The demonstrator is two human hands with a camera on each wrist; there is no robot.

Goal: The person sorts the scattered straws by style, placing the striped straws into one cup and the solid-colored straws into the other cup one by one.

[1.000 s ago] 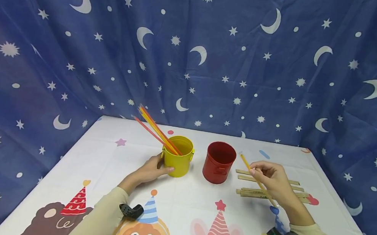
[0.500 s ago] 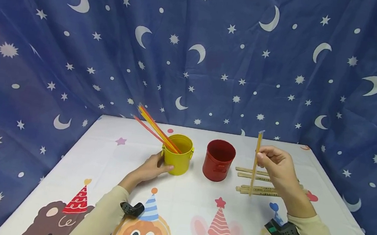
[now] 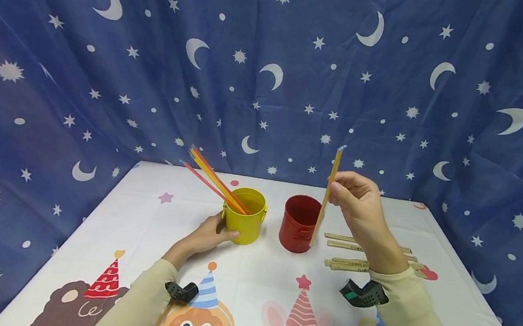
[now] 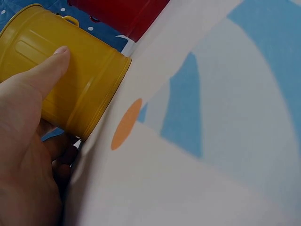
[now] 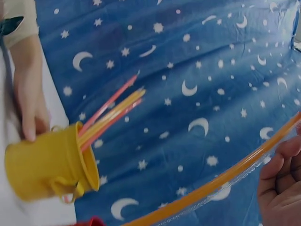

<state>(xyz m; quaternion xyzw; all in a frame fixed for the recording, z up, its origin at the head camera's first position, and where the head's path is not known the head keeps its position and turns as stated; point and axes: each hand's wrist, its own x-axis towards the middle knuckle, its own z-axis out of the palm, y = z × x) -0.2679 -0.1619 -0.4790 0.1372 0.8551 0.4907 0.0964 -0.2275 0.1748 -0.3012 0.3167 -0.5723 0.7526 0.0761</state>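
Right hand (image 3: 358, 200) fingers pinch orange straw (image 3: 326, 196), near-upright above red cup (image 3: 302, 223). Left hand (image 3: 206, 236) fingers rest against yellow cup (image 3: 245, 224) at 9 o'clock of red cup.

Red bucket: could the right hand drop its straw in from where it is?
Probably yes. The right hand holds the straw near upright beside the red bucket, whose open mouth looks unobstructed.
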